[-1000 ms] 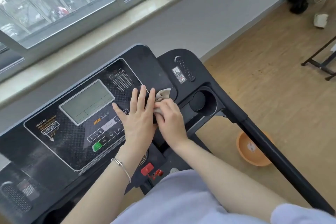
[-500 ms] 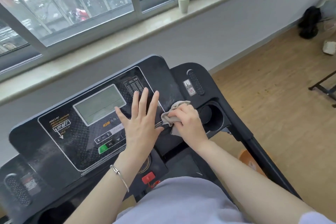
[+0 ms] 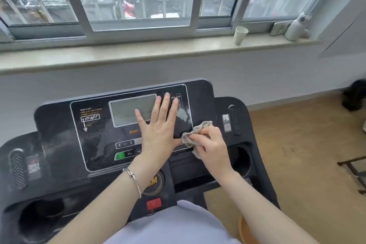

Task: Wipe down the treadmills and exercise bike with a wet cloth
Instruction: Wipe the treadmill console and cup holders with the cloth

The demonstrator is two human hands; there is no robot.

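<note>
Head view: the left hand [image 3: 158,130] lies flat, fingers straight and spread, on the treadmill console [image 3: 95,140], its fingertips overlapping the grey display [image 3: 126,111]. Just beside it, the right hand [image 3: 210,144] grips a crumpled grey cloth [image 3: 195,132] against the panel's lower right corner; whether the cloth is wet cannot be judged. A paper cup [image 3: 240,35] stands on the windowsill [image 3: 138,55].

Cloth [image 3: 195,134] on console [image 3: 59,125], R side.
</note>
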